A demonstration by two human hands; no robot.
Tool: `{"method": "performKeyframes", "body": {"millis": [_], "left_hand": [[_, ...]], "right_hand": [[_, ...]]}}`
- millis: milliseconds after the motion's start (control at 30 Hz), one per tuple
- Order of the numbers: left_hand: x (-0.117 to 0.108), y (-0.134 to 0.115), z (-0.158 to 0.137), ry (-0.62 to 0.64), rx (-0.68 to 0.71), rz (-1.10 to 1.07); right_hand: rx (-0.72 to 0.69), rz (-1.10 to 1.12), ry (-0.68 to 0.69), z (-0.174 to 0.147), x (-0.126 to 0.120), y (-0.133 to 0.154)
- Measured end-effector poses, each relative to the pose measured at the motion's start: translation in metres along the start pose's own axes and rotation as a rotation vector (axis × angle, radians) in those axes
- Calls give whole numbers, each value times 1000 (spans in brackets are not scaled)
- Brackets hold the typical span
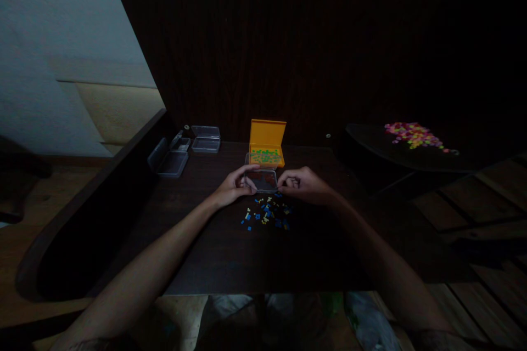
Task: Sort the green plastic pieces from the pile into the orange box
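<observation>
A small clear plastic box (261, 188) with its lid raised lies on the dark tabletop, with some dark reddish pieces (269, 179) inside. My left hand (235, 186) grips its left side, fingers curled round the edge. At the box's right front corner, my right hand (302, 184) has its fingers closed in a pinch; whatever they hold is hidden. In front of the box, small blue and pale yellow pieces (267, 213) are scattered. Right behind it stands an open orange box (267, 132) containing small green pieces (265, 154).
Further left are open clear boxes, one flat (173, 165) and another (206, 144) by the back panel. A raised side board (94, 208) borders the table's left. To the right, a dark surface (366, 145) carries a pile of pink, red and yellow pieces (415, 135). The light is dim.
</observation>
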State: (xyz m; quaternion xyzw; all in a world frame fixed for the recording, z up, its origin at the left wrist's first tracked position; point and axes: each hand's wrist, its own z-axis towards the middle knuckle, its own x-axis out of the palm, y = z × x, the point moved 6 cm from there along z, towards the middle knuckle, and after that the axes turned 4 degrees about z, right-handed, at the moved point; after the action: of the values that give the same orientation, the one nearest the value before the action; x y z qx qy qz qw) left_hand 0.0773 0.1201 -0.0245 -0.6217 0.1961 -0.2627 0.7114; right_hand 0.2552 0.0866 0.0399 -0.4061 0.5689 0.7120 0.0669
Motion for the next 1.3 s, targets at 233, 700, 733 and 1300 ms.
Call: {"method": "performKeyframes", "body": {"millis": [233,700,733,1300], "left_hand": [[0,-1,0,-11,-2,-14],[1,0,2,-11,-5,-12],[1,0,2,-9,-7,-8],[-2,-2,-1,-29,-48,-7]], "right_hand": [[-110,-283,-16,47,18,26],[-35,-585,40,51,13,30],[-36,-593,47,48,7,31],[37,-653,374,26,7,30]]}}
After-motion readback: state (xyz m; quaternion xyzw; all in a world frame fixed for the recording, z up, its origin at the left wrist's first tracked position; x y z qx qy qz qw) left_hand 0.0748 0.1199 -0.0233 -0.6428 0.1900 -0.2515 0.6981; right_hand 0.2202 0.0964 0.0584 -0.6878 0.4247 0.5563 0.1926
